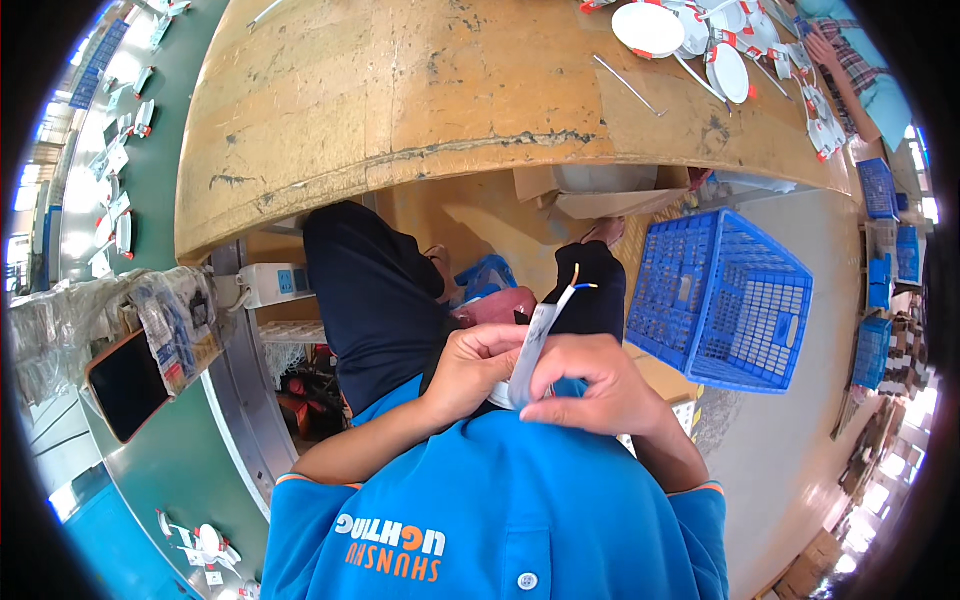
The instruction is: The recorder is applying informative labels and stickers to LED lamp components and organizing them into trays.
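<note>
In front of my chest, a pale grey, flat, slim piece stands nearly upright between my hands. A short white cable sticks out of its top and splits into a blue and a yellowish-brown wire with bare-looking ends. My left hand is closed, its fingers against the piece's left side. My right hand is curled, thumb and forefinger pinching the piece's lower end. Below the hands a bit of a white, rounded part shows; mostly the hands hide it.
A worn wooden table lies ahead, with white round lamps and a thin rod. A blue crate stands right. At left are a phone, a socket box and a green bench. Another person's arm reaches in far right.
</note>
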Tool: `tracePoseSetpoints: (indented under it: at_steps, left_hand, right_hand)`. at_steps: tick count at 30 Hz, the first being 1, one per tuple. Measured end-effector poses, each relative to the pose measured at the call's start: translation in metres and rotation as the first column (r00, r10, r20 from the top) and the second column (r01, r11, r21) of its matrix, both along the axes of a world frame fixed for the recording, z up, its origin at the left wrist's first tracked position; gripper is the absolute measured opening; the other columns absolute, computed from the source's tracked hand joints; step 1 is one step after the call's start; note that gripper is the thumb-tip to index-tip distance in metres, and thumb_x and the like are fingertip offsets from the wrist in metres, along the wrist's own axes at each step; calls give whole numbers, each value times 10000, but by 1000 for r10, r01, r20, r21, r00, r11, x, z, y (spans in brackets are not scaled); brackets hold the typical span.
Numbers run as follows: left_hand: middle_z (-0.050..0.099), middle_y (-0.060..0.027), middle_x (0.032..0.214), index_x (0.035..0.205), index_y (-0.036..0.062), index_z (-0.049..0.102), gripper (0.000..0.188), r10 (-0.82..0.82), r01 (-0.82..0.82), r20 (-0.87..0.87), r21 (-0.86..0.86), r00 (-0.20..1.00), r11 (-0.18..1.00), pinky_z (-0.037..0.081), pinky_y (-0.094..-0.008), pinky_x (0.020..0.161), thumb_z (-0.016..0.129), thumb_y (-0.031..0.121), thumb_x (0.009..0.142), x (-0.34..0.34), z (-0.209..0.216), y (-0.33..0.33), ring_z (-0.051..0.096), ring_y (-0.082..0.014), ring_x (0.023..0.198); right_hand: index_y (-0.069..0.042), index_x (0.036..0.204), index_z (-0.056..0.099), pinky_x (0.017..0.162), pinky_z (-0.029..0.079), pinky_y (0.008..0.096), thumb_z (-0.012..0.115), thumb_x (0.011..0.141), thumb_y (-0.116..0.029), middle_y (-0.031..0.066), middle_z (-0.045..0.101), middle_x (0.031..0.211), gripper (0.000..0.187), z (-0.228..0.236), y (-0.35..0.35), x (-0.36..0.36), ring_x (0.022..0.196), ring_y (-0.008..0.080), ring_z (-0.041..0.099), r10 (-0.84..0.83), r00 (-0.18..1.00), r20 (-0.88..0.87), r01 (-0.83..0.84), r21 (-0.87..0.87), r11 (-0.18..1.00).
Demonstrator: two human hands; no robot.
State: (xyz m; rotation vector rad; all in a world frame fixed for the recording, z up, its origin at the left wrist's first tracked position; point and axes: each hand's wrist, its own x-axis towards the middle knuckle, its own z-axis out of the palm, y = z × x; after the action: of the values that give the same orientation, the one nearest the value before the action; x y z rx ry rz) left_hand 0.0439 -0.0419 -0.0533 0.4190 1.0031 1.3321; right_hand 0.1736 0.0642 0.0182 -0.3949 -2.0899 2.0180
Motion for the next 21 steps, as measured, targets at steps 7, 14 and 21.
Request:
tracePoseSetpoints:
  at_steps: [7, 14, 21]
  left_hand:
    - [620, -83, 878, 1021, -27, 580, 221, -94, 88, -128, -57, 987, 994, 478, -230, 672, 550, 59, 820, -5, 0, 19, 582, -107, 759]
    - [626, -110, 807, 991, -50, 571, 221, 27, -18, 42, -203, 999, 979, 484, -226, 597, 577, 42, 790, -1, -71, 64, 585, -122, 673]
    - [616, -66, 839, 923, -26, 601, 237, -353, 314, -71, -319, 933, 894, 474, -233, 643, 640, 148, 767, 28, -83, 77, 582, -117, 727]
  right_hand:
    - [-54, 721, 544, 597, 411, 249, 682, 714, -130, 27, 535, 722, 157, -8, 2, -7, 677, 131, 517, 142, 988, -58, -146, -58, 988]
    - [-59, 697, 517, 565, 369, 203, 669, 718, -115, 2, 474, 750, 163, -50, 13, -3, 659, 67, 453, 21, 993, 120, -11, -78, 997]
    - [-47, 719, 507, 578, 388, 188, 661, 727, -82, -5, 564, 733, 157, -56, 28, 38, 687, 39, 489, -201, 955, 218, 240, -174, 955]
